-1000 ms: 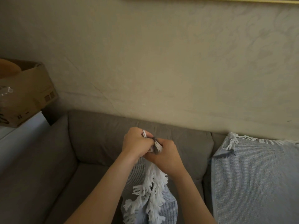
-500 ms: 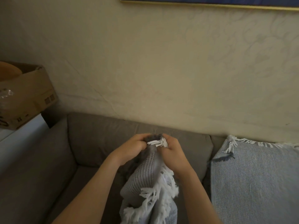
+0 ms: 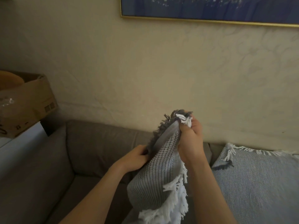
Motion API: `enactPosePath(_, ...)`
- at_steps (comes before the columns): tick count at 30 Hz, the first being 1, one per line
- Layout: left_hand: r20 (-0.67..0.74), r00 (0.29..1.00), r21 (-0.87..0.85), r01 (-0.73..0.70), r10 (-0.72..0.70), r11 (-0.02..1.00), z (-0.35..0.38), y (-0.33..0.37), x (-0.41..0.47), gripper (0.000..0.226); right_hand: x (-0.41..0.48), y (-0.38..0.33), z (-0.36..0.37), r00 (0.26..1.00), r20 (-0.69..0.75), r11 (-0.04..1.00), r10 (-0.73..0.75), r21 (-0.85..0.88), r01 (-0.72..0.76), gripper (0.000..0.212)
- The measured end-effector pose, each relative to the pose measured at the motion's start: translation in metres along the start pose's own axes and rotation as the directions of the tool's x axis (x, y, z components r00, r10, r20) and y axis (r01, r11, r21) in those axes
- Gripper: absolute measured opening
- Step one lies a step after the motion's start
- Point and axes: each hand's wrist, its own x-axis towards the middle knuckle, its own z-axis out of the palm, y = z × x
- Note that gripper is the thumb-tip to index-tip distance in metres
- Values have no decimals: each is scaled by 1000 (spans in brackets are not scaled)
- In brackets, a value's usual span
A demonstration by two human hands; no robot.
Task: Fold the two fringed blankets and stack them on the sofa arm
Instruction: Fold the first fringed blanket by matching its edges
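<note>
Blanket point(image 3: 159, 173) hangs vertically, gripped corner up.

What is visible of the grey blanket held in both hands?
The grey blanket is a ribbed, waffle-like knit with white fringe down its right edge and dark grey fringe along its upper left edge. It is bunched rather than flat and hangs in front of the sofa, its lower end cut off by the frame. The right hand grips its gathered top corner up high; the left hand holds the dark-fringed edge lower down.
</note>
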Motion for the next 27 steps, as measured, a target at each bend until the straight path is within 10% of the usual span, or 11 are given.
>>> enactPosePath(7,-589,808,-82,-30,-24,996,-26,14,10,23,11,-2,-6,981,-125,966,-146,-231,115,30)
enactPosePath(12,-647,673,494,12,358,869,-63,50,4,33,20,10,-21,961,-164,754,-220,-654,61,45)
enactPosePath(17,-504,706,700,-2,497,714,-86,76,2,68,22,8,-18,901,-40,569,-431,-788,237,31)
enactPosePath(22,-435,826,715,76,358,695,-95,64,4,69,16,16,-32,972,215,521,-100,-820,235,83)
enactPosePath(27,-306,921,721,58,241,691,-84,38,5,72,20,36,-38,981,192,314,-30,-930,192,21)
